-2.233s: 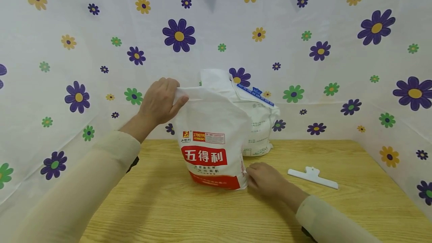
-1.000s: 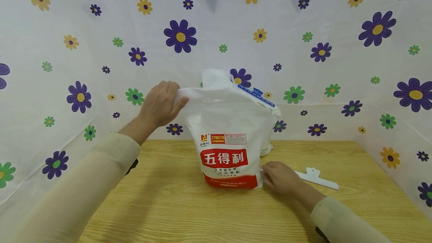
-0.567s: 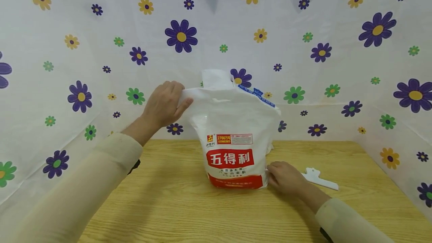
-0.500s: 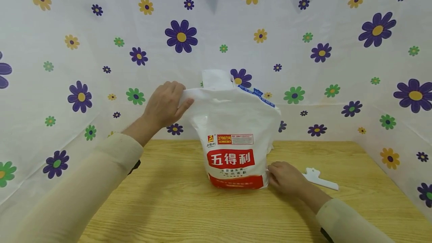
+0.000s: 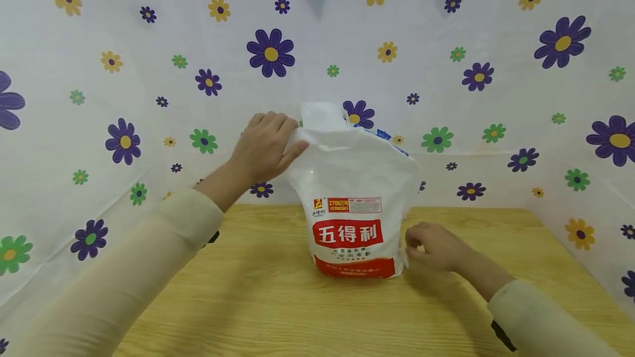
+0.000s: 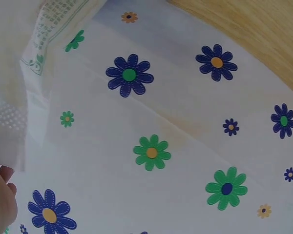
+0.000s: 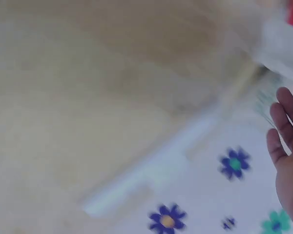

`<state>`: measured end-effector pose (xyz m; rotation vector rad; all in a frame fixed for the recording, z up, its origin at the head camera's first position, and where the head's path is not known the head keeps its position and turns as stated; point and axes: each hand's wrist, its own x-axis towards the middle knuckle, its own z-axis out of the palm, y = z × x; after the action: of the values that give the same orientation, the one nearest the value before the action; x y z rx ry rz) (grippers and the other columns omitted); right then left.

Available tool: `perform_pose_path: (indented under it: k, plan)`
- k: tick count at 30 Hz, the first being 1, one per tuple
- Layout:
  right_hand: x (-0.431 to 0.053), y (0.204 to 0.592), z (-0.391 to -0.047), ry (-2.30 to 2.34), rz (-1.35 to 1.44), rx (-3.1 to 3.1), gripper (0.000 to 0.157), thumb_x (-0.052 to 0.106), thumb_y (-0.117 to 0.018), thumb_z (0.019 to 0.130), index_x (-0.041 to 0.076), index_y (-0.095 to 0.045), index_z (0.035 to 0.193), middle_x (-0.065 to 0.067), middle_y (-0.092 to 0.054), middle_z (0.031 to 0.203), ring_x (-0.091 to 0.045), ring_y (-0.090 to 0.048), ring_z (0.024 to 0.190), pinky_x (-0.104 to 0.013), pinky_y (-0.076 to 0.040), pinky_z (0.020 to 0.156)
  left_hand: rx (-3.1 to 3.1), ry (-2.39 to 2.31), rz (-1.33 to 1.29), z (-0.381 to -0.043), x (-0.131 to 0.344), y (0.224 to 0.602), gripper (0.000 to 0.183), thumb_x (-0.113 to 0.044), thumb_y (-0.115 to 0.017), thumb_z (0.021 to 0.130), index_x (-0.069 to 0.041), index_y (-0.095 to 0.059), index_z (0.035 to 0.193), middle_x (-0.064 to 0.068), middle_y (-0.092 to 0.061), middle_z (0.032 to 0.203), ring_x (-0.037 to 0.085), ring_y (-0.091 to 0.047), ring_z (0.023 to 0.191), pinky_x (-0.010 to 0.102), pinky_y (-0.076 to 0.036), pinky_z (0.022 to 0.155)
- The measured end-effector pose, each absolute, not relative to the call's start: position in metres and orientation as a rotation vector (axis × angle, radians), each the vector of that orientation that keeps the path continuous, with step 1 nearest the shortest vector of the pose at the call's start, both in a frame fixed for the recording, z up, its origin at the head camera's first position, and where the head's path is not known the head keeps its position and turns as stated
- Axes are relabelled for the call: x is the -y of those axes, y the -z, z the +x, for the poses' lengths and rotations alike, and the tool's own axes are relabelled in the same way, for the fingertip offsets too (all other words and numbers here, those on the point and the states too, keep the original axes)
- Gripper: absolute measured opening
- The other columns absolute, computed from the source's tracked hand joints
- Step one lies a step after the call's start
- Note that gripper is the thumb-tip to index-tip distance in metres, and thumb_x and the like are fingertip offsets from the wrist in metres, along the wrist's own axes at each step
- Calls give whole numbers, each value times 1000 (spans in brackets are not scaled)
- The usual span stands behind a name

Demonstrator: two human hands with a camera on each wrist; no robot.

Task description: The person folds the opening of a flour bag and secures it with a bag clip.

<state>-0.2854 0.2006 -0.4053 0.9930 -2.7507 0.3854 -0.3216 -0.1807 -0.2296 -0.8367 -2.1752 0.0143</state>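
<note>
A white flour bag (image 5: 354, 180) with red printed bands stands on the table, its top edge pulled out toward the left. My left hand (image 5: 265, 147) grips that top left corner, thumb on the near side; only a bit of the hand (image 6: 1, 202) enters the left wrist view. Close to the bag's lower right side is my right hand (image 5: 431, 244), its fingers loosely bent and holding nothing; the right wrist view shows those fingers apart from the bag. A white bar clip (image 7: 146, 173), blurred, lies on the table there; my right arm hides it from the head view.
Behind the flour bag stands a second white bag (image 5: 323, 114), mostly covered, with a blue clip (image 5: 383, 134) across its slanted top. A flower-printed sheet (image 5: 317, 32) encloses the wooden table (image 5: 278, 318) at the back and sides.
The flour bag has shifted right across the table, covering more of the second bag. My left hand has moved right with it. My right hand has let go of its lower right side.
</note>
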Motion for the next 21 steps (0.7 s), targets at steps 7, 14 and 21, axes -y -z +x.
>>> perform_pose_path:
  k: [7, 14, 21]
  plan:
    - [-207, 334, -288, -488, 885, 2664, 10, 9, -57, 97, 8, -66, 96, -2, -66, 90, -19, -60, 87, -43, -54, 81, 2225, -66, -889, -314, 154, 216, 48, -47, -48, 102, -5, -61, 121, 14, -67, 116, 32, -60, 111, 46, -43, 103]
    - [-200, 280, -289, -503, 743, 2643, 24, 13, -42, 104, 4, -65, 106, -10, -67, 97, -27, -57, 90, -46, -52, 83, 2206, -122, -972, -308, 131, 207, 45, -43, -50, 102, -6, -60, 127, 13, -67, 119, 31, -61, 112, 45, -43, 102]
    - [-186, 246, -295, -731, 678, 2623, 34, 18, -36, 105, 1, -64, 110, -17, -68, 106, -31, -60, 94, -49, -53, 85, 2245, -134, -1039, -305, 107, 197, 48, -43, -56, 100, -7, -59, 133, 10, -65, 126, 28, -58, 118, 43, -41, 106]
